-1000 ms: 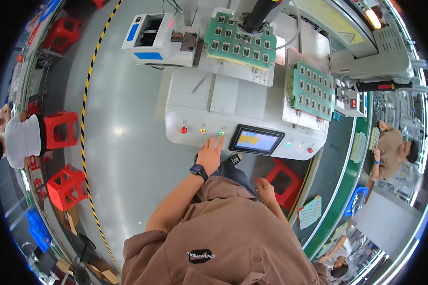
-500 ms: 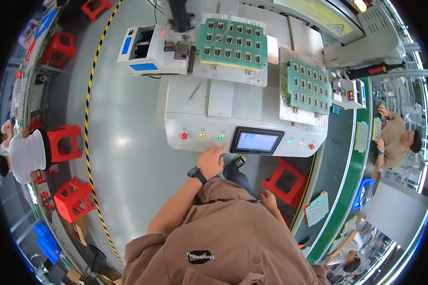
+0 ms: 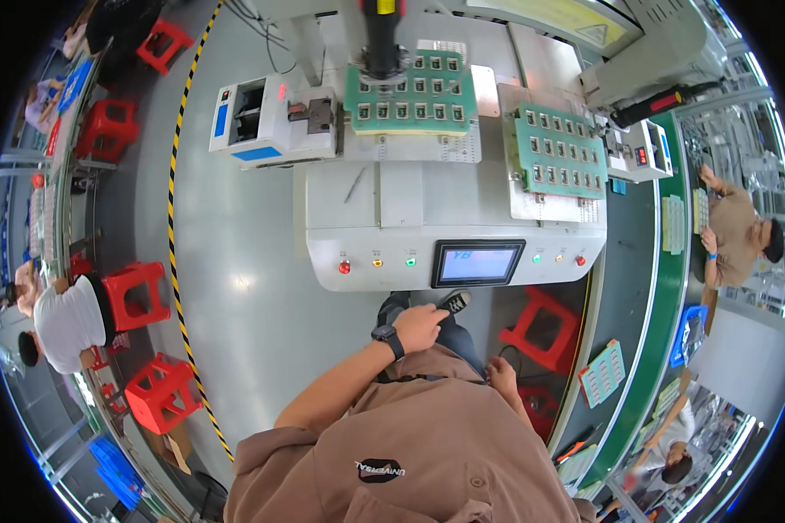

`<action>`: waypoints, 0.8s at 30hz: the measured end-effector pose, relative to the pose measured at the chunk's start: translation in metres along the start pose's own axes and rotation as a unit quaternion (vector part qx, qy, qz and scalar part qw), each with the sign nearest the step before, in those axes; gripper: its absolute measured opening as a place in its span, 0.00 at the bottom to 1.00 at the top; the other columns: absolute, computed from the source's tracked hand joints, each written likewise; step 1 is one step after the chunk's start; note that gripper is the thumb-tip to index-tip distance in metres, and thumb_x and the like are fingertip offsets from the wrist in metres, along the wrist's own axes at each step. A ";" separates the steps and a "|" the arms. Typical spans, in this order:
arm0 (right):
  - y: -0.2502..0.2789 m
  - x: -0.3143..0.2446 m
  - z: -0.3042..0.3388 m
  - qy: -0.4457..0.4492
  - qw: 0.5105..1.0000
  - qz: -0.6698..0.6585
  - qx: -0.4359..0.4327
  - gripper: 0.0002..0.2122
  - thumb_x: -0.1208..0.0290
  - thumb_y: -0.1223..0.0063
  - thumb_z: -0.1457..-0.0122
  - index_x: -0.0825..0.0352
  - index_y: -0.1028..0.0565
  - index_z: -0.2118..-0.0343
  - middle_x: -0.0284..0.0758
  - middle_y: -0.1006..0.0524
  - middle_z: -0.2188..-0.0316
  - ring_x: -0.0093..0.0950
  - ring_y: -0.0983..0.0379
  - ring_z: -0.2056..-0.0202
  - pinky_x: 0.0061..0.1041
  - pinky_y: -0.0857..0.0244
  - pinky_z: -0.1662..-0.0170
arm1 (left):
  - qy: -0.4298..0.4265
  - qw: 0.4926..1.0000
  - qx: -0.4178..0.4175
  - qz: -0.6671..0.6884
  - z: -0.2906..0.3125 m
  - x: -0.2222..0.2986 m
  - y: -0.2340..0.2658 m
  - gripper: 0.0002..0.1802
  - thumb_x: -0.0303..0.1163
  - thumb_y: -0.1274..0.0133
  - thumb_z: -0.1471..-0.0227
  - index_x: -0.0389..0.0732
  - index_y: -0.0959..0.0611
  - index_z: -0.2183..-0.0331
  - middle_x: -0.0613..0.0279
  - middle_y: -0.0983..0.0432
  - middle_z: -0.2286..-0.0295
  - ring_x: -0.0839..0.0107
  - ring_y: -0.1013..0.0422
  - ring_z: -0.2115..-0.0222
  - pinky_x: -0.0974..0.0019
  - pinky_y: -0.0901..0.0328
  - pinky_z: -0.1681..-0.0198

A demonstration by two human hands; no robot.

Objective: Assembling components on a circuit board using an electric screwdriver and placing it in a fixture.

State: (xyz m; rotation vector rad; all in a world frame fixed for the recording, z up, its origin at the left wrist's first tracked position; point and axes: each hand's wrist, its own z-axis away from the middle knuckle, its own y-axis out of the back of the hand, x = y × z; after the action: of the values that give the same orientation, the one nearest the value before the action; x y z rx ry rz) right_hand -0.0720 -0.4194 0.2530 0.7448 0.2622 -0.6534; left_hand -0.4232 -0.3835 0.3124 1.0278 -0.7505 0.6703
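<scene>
My left hand [image 3: 419,328] is in front of my body, below the control panel, with its index finger stretched out and its other fingers bent. It holds nothing and touches no button. My right hand [image 3: 502,375] hangs low by my right side, its fingers mostly hidden. Ahead stands a white benchtop machine with a screen [image 3: 478,263], red buttons, yellow buttons and a green button [image 3: 411,261]. Two green trays of small square parts lie on its plates: the left tray [image 3: 401,112] under a black tool head [image 3: 382,57], the right tray [image 3: 560,150] beside it.
White feeder units [image 3: 275,122] flank the plates. A red stool [image 3: 539,327] stands right of my legs, beside a green-edged conveyor line [image 3: 641,349] carrying more trays. Yellow-black floor tape [image 3: 175,261] runs at left, past red stools [image 3: 161,392]. Co-workers sit on both sides.
My left hand has drawn back from the panel near the green button toward my body. The black tool head has moved over the left tray. The view has shifted slightly.
</scene>
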 end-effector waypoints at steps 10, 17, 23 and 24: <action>-0.006 0.046 0.031 -0.053 0.996 -0.027 0.071 0.14 0.69 0.47 0.48 0.69 0.24 0.59 0.45 0.21 0.70 0.39 0.22 0.66 0.33 0.30 0.61 | -0.100 0.979 -0.178 -0.029 -0.035 0.067 -0.034 0.22 0.31 0.47 0.53 0.45 0.22 0.53 0.57 0.27 0.65 0.55 0.29 0.62 0.54 0.32 0.60; -0.011 0.094 0.054 -0.089 0.986 -0.076 0.121 0.14 0.68 0.49 0.47 0.67 0.23 0.59 0.46 0.21 0.67 0.42 0.24 0.61 0.36 0.31 0.56 | -0.147 0.941 -0.292 -0.081 -0.069 0.122 -0.083 0.23 0.33 0.47 0.53 0.44 0.23 0.52 0.52 0.27 0.62 0.51 0.29 0.61 0.53 0.33 0.59; 0.033 0.135 0.059 -0.082 0.926 -0.294 0.223 0.11 0.73 0.54 0.40 0.69 0.28 0.55 0.39 0.22 0.70 0.25 0.24 0.69 0.25 0.30 0.65 | -0.165 0.922 -0.328 -0.121 -0.102 0.175 -0.139 0.21 0.34 0.49 0.51 0.44 0.23 0.53 0.52 0.26 0.63 0.51 0.30 0.60 0.52 0.34 0.56; 0.045 0.147 0.059 -0.067 0.904 -0.333 0.260 0.11 0.74 0.55 0.39 0.69 0.29 0.54 0.37 0.22 0.69 0.23 0.25 0.69 0.23 0.30 0.65 | -0.178 0.918 -0.330 -0.129 -0.109 0.179 -0.153 0.21 0.34 0.50 0.50 0.43 0.23 0.53 0.51 0.26 0.62 0.50 0.30 0.60 0.52 0.34 0.56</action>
State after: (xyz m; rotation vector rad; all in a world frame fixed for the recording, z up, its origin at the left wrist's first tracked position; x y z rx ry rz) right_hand 0.0697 -0.5031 0.2549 1.1267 0.2153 -1.4594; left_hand -0.1750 -0.3148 0.3458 0.5999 -1.0417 -0.0256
